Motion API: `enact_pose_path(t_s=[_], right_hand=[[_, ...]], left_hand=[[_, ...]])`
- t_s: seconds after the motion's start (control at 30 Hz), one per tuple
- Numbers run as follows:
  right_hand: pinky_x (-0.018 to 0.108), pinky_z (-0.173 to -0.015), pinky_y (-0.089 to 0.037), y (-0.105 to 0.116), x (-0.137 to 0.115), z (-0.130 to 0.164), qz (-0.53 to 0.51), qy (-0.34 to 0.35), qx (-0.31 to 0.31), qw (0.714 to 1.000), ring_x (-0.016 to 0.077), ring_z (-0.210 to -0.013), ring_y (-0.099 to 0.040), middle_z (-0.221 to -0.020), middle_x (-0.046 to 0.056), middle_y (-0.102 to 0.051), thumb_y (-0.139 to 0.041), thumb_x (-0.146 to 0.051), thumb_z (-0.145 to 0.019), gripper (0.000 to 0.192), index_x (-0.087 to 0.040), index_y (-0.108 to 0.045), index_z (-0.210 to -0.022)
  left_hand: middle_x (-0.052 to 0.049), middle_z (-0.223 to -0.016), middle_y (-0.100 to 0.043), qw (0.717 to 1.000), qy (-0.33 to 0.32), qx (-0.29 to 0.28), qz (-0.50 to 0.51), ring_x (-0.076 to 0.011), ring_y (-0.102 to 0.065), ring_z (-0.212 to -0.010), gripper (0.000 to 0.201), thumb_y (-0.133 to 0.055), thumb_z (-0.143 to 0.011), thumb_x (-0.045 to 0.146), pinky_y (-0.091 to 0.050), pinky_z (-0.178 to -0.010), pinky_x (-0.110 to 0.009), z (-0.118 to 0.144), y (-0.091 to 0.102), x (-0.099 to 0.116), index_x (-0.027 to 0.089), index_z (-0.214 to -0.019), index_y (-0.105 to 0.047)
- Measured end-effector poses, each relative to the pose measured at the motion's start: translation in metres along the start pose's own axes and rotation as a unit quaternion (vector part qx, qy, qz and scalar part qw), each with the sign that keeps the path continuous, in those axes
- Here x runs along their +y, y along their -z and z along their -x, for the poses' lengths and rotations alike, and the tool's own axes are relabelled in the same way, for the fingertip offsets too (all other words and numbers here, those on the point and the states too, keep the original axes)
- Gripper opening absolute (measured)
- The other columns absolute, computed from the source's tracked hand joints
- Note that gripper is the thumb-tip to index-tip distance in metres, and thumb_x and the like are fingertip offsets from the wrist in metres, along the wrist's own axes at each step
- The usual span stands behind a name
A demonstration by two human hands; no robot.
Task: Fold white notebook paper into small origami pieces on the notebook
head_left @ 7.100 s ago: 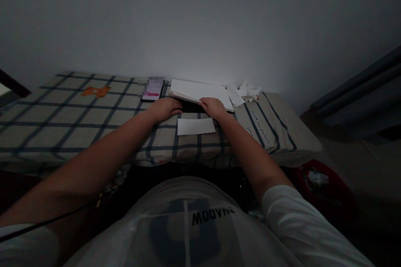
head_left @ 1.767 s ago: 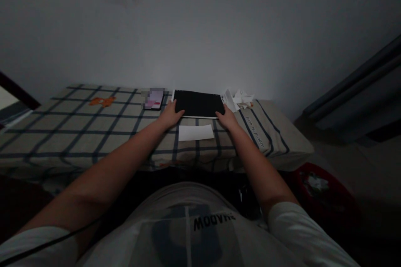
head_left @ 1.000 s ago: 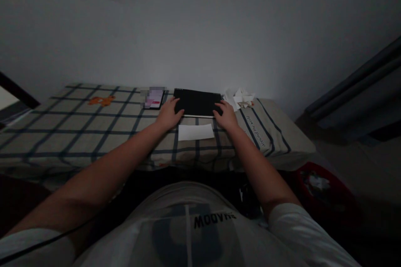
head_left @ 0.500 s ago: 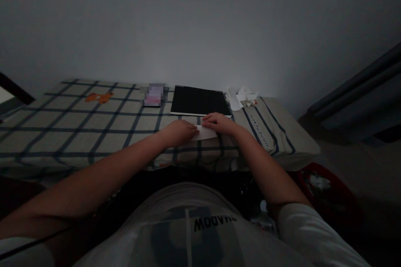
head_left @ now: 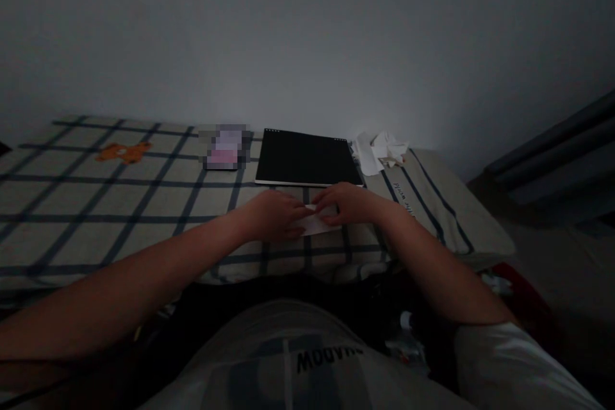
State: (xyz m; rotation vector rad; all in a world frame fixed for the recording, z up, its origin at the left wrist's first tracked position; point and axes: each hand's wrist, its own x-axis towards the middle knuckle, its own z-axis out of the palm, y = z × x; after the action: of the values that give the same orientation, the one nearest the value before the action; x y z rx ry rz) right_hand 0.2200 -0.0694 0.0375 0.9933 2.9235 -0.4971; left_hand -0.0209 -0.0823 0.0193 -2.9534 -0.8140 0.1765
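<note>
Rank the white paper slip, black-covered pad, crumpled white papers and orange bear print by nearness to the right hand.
1. White paper slip, under the right hand.
2. Black-covered pad, just beyond.
3. Crumpled white papers, far right corner.
4. Orange bear print, far left.

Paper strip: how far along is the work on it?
Done: the black pad lies closed on the checked bedcover, beside crumpled paper scraps. In hand: left hand and right hand both press on the white paper strip. Left: the strip still lies flat; no finished shape shows.
</note>
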Motion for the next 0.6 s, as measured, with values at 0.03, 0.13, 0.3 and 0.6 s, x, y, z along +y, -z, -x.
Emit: enact_pose_path(t_s=[0.03,0.13,0.3,0.6], right_hand=[[0.040,-0.104,-0.053,0.001,0.000,-0.001,0.010,-0.004,-0.001,1.000,0.0281,-0.117,-0.071,-0.126,0.012,-0.076,-0.076,-0.028,-0.087,0.031,-0.018,-0.080,-0.116],[0.045,-0.103,-0.054,-0.002,-0.005,0.002,0.046,-0.001,0.002,0.999,0.0336,-0.121,-0.066,-0.133,0.014,-0.071,-0.090,-0.042,-0.072,0.058,-0.019,-0.076,-0.123],[0.044,-0.102,-0.053,-0.010,-0.011,0.011,0.059,0.011,0.016,0.998,0.0328,-0.125,-0.064,-0.139,0.014,-0.066,-0.084,-0.031,-0.078,0.052,-0.020,-0.072,-0.127],[0.036,-0.081,-0.052,0.013,0.005,-0.002,0.083,0.000,0.109,0.991,0.0255,-0.087,-0.074,-0.092,0.010,-0.080,-0.062,-0.024,-0.095,0.019,-0.018,-0.080,-0.098]], left_hand=[[-0.012,-0.133,-0.073,1.000,-0.002,0.005,0.001,-0.0289,-0.071,-0.117,0.053,-0.051,-0.101,0.047,-0.054,-0.091,-0.039,0.000,0.000,-0.001,0.022,-0.147,-0.058],[-0.015,-0.135,-0.072,1.000,-0.019,0.023,0.010,-0.0308,-0.070,-0.118,0.061,-0.062,-0.093,0.053,-0.055,-0.091,-0.040,0.004,-0.001,0.000,0.019,-0.144,-0.061],[-0.017,-0.132,-0.072,1.000,-0.012,0.016,0.001,-0.0301,-0.075,-0.105,0.056,-0.065,-0.091,0.046,-0.058,-0.082,-0.039,0.007,0.000,0.010,0.017,-0.139,-0.064],[-0.009,-0.102,-0.081,0.999,0.001,-0.022,-0.037,-0.0275,-0.078,-0.090,0.031,-0.052,-0.097,0.015,-0.055,-0.068,-0.036,-0.010,0.030,-0.010,0.020,-0.120,-0.073]])
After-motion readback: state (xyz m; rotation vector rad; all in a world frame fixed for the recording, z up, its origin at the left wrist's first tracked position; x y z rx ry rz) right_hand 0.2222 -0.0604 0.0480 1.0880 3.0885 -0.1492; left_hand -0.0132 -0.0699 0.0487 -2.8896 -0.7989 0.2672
